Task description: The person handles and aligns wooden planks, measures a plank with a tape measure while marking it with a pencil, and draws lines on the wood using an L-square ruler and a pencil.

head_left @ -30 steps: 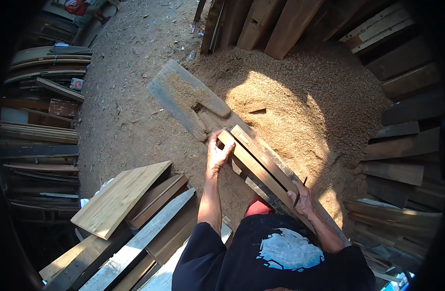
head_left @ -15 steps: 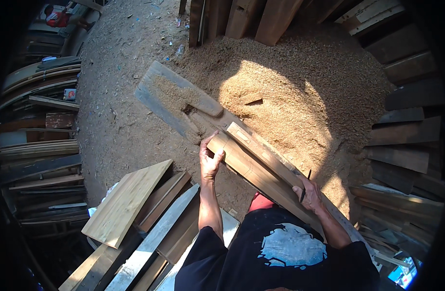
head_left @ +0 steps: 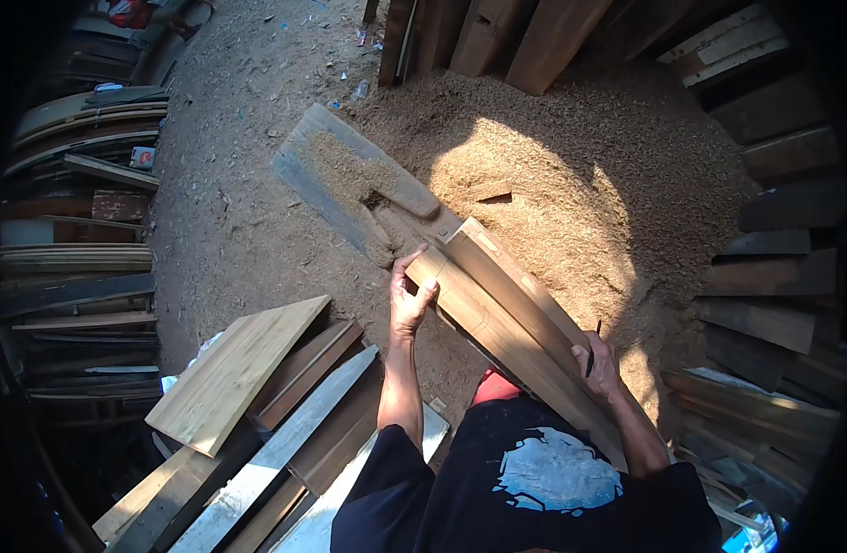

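Observation:
Two wooden beams lie side by side, slanting from upper left toward my body. My left hand (head_left: 409,297) is closed round the far end of the near beam (head_left: 497,330), its thumb on top. A faint line is drawn across this beam's face. Beside it, the other beam (head_left: 515,290) leans on edge, with slots along its pale narrow side. My right hand (head_left: 602,370) is closed on that beam lower down, with a dark pencil (head_left: 594,347) between its fingers. Under the beams stretches a grey plank bench (head_left: 303,157), sprinkled with wood shavings.
A large heap of shavings (head_left: 663,138) covers the ground beyond the bench. Planks (head_left: 243,369) are stacked at lower left. Boards (head_left: 77,258) line the left side, and more timber (head_left: 764,267) stands along the right. Thick posts (head_left: 492,41) rise at the top.
The slotted beam has tipped, so more of its broad side faces me. My right hand has shifted slightly up and right with it. My left hand keeps its hold.

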The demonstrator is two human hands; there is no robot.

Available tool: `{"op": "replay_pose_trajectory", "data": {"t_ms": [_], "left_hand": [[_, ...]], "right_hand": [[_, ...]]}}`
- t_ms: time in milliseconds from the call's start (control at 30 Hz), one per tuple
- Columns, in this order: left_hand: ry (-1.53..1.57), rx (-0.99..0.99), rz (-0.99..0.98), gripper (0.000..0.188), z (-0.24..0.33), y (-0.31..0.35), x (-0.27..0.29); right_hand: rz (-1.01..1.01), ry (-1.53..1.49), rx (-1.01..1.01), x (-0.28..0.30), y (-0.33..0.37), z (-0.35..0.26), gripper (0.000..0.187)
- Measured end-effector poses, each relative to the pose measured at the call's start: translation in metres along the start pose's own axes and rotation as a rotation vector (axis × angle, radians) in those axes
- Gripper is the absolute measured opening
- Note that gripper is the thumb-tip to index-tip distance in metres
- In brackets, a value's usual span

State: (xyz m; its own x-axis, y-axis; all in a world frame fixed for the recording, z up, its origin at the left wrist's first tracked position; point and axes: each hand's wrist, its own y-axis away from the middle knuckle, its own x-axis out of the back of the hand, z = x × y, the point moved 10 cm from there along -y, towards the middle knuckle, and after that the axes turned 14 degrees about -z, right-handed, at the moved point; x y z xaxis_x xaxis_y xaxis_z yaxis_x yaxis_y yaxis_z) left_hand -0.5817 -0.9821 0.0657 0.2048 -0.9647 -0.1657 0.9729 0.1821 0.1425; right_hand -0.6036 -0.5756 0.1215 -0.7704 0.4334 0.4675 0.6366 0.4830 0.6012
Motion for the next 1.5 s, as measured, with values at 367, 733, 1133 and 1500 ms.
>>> {"op": "replay_pose_trajectory", "data": {"t_ms": [367,733,1133,1500], "left_hand": [[-0.036,0.006,0.026,0.062,0.005,-0.004,-0.005],[-0.029,0.081,0.04,0.062,-0.004,-0.01,-0.008],[-0.385,0.017,-0.048,0.021,0.043,-0.04,-0.019],[-0.419,0.129,-0.229,0.014,0.041,-0.047,-0.022]], "right_hand": [[-0.012,-0.003,-0.018,-0.001,0.005,-0.006,0.034],[-0.119,0.023,0.028,-0.034,0.029,-0.023,0.07],[0.036,0.317,0.055,-0.043,0.045,-0.034,0.097],[-0.041,0.248,-0.03,-0.054,0.052,-0.009,0.092]]}}
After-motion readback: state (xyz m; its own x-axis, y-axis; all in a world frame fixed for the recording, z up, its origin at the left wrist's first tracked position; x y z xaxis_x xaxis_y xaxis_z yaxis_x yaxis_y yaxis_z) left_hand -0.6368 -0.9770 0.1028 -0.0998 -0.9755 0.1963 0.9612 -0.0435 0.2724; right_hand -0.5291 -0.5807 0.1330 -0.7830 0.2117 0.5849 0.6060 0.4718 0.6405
